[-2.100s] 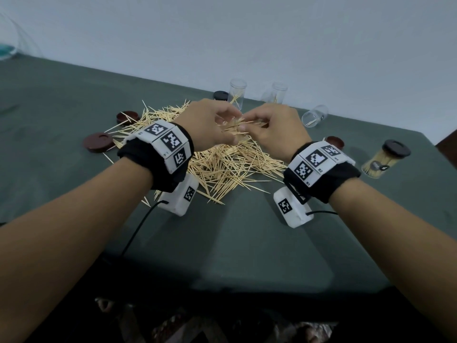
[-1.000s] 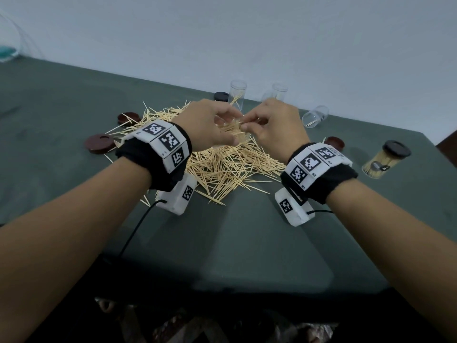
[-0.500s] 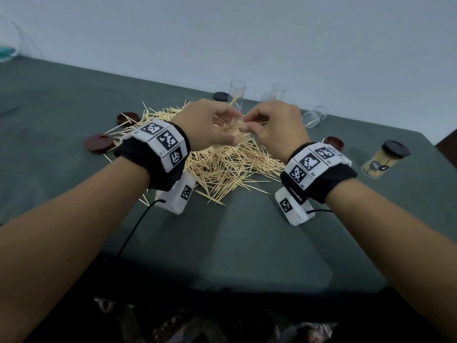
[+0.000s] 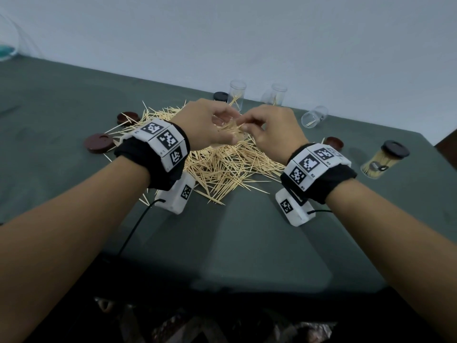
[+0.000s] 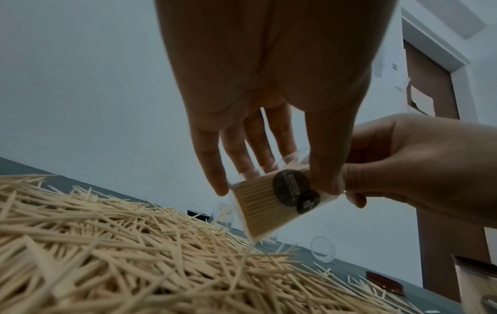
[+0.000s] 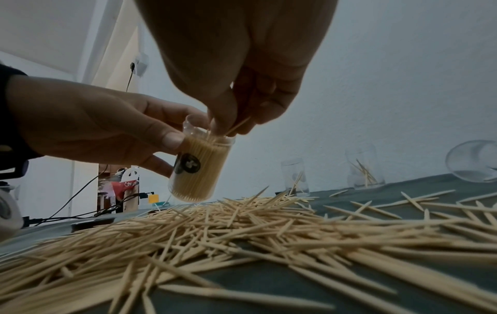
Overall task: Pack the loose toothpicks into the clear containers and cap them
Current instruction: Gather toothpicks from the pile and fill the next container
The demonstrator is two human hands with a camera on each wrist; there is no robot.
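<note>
My left hand (image 4: 205, 125) grips a clear container (image 6: 199, 170) nearly full of toothpicks, tilted and lifted just above the pile; the same container (image 5: 271, 204) shows a dark round label. At its mouth my right hand (image 4: 269, 129) pinches a few toothpicks (image 6: 238, 127), their tips inside the rim. A big heap of loose toothpicks (image 4: 222, 167) covers the green table (image 4: 235, 243) under both hands. Two upright clear containers (image 4: 237, 94) (image 4: 278, 94) hold a few picks each. Another clear container (image 4: 314, 116) lies on its side.
A filled container with a black cap (image 4: 382, 163) lies tilted at the right. Brown caps (image 4: 99, 142) (image 4: 127, 117) (image 4: 333, 142) and a black cap (image 4: 220, 96) lie around the heap. The wall stands close behind the table's far edge.
My hands rose slightly and came together; the right hand brought its pinched toothpicks from beside the container to its mouth. The pile and the other containers stayed put.
</note>
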